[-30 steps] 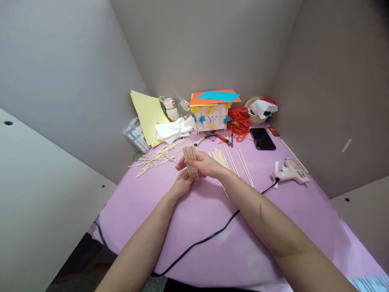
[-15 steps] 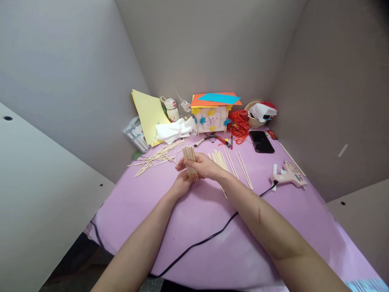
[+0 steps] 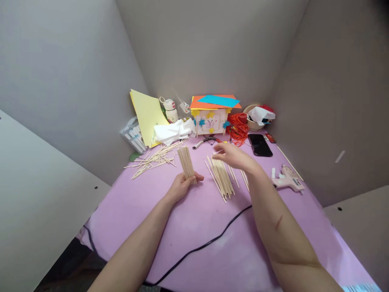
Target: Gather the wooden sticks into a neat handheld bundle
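My left hand [image 3: 182, 184] grips the lower end of a bundle of thin wooden sticks [image 3: 186, 162], which leans slightly left above the table. To its right, my right hand [image 3: 229, 156] hovers with fingers apart and nothing visible in them. Beneath that hand lies a row of wooden sticks [image 3: 224, 180] side by side on the pink tablecloth [image 3: 194, 227]. A few more sticks lie partly hidden behind the right wrist. Further left is a loose, crossed pile of sticks [image 3: 152, 162].
Along the back stand a decorated box [image 3: 211, 121] with coloured sheets on top, red cord [image 3: 237, 129], a bottle [image 3: 171, 110], white tissue [image 3: 174, 132] and a bowl [image 3: 255, 123]. Pliers [image 3: 202, 142], a phone [image 3: 260, 145] and a glue gun [image 3: 288, 180] lie nearer; its black cord [image 3: 206, 244] crosses the front.
My right hand has let go of the stick bundle and moved right, over the row of sticks. The bundle stays in my left hand, now tilted left.
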The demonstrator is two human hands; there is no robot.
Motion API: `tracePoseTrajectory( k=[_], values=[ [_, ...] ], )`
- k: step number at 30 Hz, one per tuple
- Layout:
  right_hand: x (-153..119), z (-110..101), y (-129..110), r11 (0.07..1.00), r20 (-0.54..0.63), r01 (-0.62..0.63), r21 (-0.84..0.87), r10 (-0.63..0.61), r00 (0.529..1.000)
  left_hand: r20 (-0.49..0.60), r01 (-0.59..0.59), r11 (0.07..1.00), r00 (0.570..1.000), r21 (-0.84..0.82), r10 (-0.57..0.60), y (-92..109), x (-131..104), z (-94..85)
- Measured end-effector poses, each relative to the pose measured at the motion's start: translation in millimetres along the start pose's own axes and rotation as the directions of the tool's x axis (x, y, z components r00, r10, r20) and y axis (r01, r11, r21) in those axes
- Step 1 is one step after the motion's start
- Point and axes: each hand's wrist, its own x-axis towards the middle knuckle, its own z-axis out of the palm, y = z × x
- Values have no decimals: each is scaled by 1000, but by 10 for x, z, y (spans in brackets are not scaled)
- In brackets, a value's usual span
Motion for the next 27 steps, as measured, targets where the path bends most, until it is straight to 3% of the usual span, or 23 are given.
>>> tracePoseTrajectory(
  k=[2,4,8,12,16,23,27],
  values=[
    [-20,-216,205,986,-159,-111,-122,91,983,-14,11,1000,1000,-20,-12,-15,-1,-1],
    [-32,-351,413,971,-211,-184,-150,151,966,-24,19,999,1000,-37,-20,-25,-1,-1],
    [-19,-415,684,953,-196,-257,-161,224,955,-45,34,998,998,-46,-36,-23,0,-3],
    [8,-336,617,932,-153,-274,-236,243,958,-67,55,995,996,-84,-60,1,-4,-4],
    [-12,-71,384,912,-137,-263,-315,231,963,-73,63,991,995,-118,-72,17,-4,-3],
    [-333,714,79,866,-131,-243,-438,206,970,-53,59,980,996,-190,-70,-17,13,-31],
    [-427,1013,5,838,-80,-252,-484,245,966,-63,50,985,996,-167,-61,-32,23,-46]
  ],
)
